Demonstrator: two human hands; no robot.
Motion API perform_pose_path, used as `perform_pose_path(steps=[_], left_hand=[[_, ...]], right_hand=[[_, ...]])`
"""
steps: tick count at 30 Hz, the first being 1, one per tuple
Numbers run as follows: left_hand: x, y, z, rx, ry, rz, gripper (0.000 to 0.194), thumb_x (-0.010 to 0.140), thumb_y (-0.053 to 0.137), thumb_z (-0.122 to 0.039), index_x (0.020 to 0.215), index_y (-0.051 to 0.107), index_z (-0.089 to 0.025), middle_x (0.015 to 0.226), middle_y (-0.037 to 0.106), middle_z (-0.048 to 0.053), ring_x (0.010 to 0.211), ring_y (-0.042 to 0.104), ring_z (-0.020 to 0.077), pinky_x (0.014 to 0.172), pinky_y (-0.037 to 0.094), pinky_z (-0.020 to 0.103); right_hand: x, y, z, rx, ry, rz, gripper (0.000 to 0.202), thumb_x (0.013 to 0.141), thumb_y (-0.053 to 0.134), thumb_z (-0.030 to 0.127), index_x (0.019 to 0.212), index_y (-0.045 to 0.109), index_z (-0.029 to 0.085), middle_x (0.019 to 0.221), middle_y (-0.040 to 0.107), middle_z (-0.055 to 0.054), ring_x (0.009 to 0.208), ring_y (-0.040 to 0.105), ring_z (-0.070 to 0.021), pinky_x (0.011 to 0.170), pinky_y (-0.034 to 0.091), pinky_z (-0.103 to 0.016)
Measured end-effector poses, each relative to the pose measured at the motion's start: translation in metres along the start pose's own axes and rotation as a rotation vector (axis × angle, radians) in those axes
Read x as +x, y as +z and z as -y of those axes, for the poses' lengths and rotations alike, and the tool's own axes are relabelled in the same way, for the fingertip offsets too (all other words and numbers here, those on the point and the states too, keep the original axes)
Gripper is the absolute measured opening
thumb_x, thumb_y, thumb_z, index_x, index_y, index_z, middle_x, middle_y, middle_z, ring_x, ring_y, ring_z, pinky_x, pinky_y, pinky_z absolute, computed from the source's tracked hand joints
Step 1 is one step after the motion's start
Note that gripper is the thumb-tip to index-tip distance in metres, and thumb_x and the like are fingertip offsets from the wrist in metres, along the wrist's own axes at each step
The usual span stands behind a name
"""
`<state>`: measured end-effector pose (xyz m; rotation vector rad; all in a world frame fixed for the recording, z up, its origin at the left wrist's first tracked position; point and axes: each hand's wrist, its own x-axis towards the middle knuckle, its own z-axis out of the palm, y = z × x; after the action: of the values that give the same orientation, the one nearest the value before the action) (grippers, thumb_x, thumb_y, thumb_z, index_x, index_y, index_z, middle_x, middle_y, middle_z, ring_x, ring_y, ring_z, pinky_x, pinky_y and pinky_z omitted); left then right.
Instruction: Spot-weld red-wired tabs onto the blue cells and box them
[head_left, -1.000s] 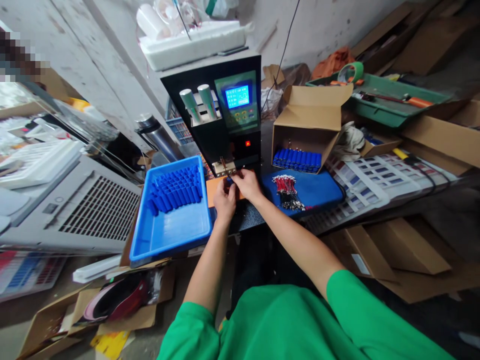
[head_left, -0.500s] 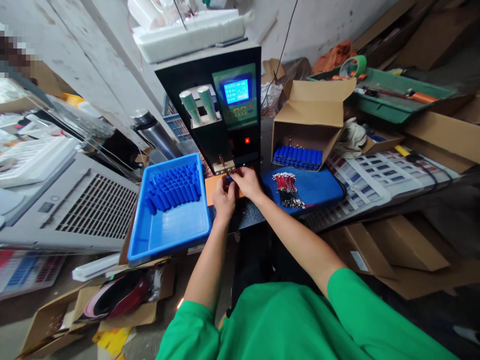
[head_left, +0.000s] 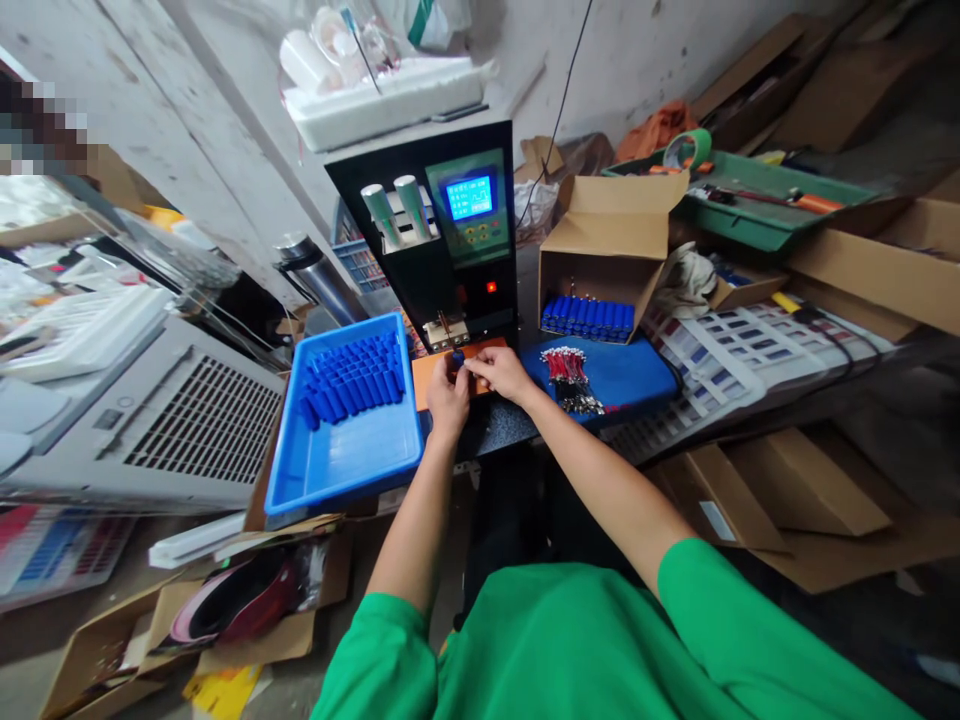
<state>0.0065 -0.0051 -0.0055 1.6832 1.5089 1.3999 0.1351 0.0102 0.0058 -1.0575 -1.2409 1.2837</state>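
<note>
My left hand (head_left: 448, 402) is closed round a blue cylindrical battery cell (head_left: 457, 357), held over the orange plate (head_left: 427, 376) at the foot of a black spot welder (head_left: 484, 315). Just right of the cell, my right hand (head_left: 504, 373) is pinched, its fingertips close to the cell's end. Whatever those fingertips grip is too small to make out. The welder's two thin metal electrodes (head_left: 444, 322) point down right behind the cell. Fingers cover most of the cell.
Left of the plate stands a blue tray (head_left: 360, 465) with several rows of blue cells. On the right, red and black wires (head_left: 567, 378) lie on a blue pad (head_left: 637, 372), before an open cardboard box (head_left: 604, 228) of blue cells. A steel flask (head_left: 319, 275) stands behind the tray.
My right hand has drawn back slightly to the right and down from the electrodes. The blue cell shows more clearly in my left hand, nearer me. The camera view has shifted a little.
</note>
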Motion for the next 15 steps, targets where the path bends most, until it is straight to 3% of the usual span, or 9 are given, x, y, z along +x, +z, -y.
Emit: perform_pose_path(steps=[5,8,12,15], left_hand=[[0.001,-0.004,-0.003,-0.11,0.016,0.009,0.027,0.089,0.064,-0.037,0.108,0.063,-0.018,0.097,0.07,0.006,0.086,0.067,0.0166,0.082,0.054,0.031],[-0.006,-0.012,-0.003,-0.153,0.023,-0.06,0.027,0.091,0.06,-0.036,0.11,0.063,-0.017,0.108,0.07,0.01,0.1,0.068,0.0192,0.09,0.054,0.034],[-0.028,-0.027,-0.002,-0.03,0.001,-0.059,0.023,0.093,0.056,-0.037,0.099,0.068,-0.018,0.097,0.072,0.009,0.092,0.068,0.0203,0.088,0.054,0.036],[-0.042,-0.033,-0.004,0.066,0.063,-0.018,0.019,0.091,0.059,-0.035,0.096,0.069,-0.02,0.092,0.073,0.007,0.09,0.068,0.0203,0.086,0.052,0.036]], right_hand=[[0.0,-0.004,0.002,0.079,0.028,0.027,0.045,0.067,0.08,0.057,0.062,0.058,0.018,0.046,0.052,0.004,0.04,0.043,-0.0072,0.04,0.032,-0.02],[0.0,-0.005,0.004,0.109,0.038,0.012,0.045,0.066,0.081,0.058,0.062,0.059,0.018,0.046,0.052,0.004,0.04,0.042,-0.0066,0.039,0.03,-0.02],[0.0,-0.006,0.004,0.158,0.06,0.01,0.049,0.065,0.081,0.06,0.059,0.058,0.018,0.046,0.052,0.004,0.039,0.041,-0.0059,0.038,0.028,-0.019],[0.0,-0.007,0.002,0.189,0.044,0.012,0.049,0.067,0.08,0.061,0.059,0.057,0.018,0.046,0.052,0.004,0.039,0.04,-0.0057,0.038,0.027,-0.019]])
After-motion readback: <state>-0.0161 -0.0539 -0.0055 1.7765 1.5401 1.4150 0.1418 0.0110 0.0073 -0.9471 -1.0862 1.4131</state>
